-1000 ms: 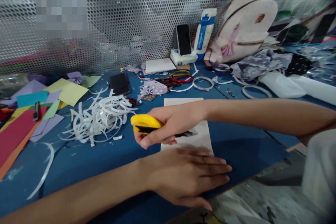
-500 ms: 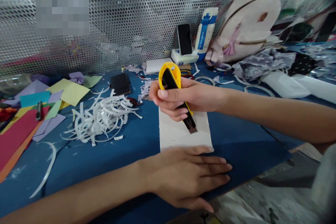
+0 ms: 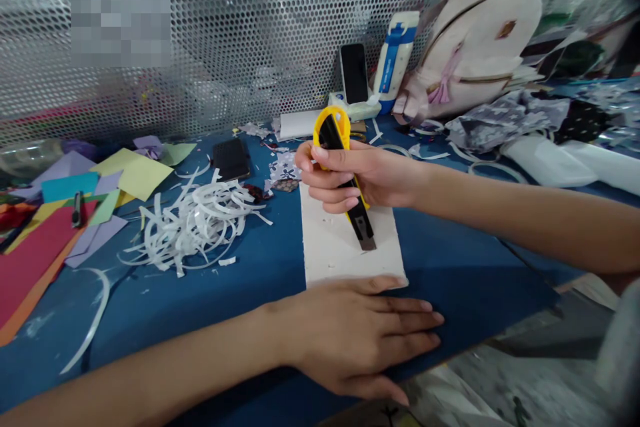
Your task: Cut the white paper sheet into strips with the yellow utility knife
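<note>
My right hand (image 3: pixel 345 177) is wrapped around a yellow and black utility knife (image 3: pixel 359 217), its blade extended and pointing down. The blade tip is at or just above a white sheet of card or board (image 3: pixel 320 240); I cannot tell if it touches. Under the blade a short mark shows on the white surface, with small nicks nearby. Palm down and fingers stretched to the right, my left hand (image 3: pixel 350 337) lies across the near edge of the sheet and on the blue table (image 3: pixel 450 267). Its fingers hold nothing.
To the left lie a heap of white paper strips (image 3: pixel 195 223), coloured papers (image 3: pixel 133 173) and a small cutter (image 3: pixel 77 210). A dark wallet-like item (image 3: pixel 231 160) is behind. Along the mesh wall stand a phone (image 3: pixel 354 73), a bottle (image 3: pixel 395 67) and a backpack (image 3: pixel 475 47).
The knife in my right hand has become slightly more upright, its handle shifting a little right and away from me. My left hand stays on the sheet's near edge.
</note>
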Available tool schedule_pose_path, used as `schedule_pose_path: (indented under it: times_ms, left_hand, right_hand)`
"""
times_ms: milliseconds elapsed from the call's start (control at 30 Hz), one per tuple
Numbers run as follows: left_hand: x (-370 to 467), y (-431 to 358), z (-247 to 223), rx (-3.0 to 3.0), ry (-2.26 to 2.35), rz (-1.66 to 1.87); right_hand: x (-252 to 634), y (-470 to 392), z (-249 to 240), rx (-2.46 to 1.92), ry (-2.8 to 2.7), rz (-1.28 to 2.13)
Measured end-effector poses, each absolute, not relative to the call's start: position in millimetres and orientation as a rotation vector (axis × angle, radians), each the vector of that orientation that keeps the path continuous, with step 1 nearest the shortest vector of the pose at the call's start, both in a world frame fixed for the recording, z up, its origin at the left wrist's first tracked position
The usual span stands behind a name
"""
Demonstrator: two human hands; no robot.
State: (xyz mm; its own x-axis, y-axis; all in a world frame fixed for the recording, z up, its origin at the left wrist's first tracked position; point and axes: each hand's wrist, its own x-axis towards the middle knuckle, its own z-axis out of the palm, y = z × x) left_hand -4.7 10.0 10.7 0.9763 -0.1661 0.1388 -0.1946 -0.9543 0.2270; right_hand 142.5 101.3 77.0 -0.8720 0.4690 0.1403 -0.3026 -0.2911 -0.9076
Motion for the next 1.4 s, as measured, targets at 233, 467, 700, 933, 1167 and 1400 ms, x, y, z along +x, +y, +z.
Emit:
schedule_pose_path:
  times_ms: [233,467,700,933,1167,1400]
  left_hand:
    - [-5.0,10.5,10.0,2.888,-0.274,0.149]
    - [-5.6,11.3,11.8,2.886,-0.265,0.075]
    - [-4.6,12.0,9.2,2.869,-0.280,0.126]
    - [-4.1,11.9,8.1,2.904,-0.285,0.141]
    - [-5.1,11.7,8.3,2.935,-0.293,0.132]
    - [-4.1,11.0,7.5,2.914,-0.287,0.129]
  right_hand:
    - [143.0,110.0,68.1,-0.233,-1.326,2.273]
    - [143.1,120.2,56.7,-0.231,-1.114,2.365]
    - [147.4,125.6,46.5,-0.177,-0.962,2.403]
    - [146.7,125.5,44.6,-0.133,-0.881,2.424]
    - [148.3,124.4,53.2,-0.170,-0.606,2.453]
    - [149.0,123.4,56.3,-0.228,-0.509,2.443]
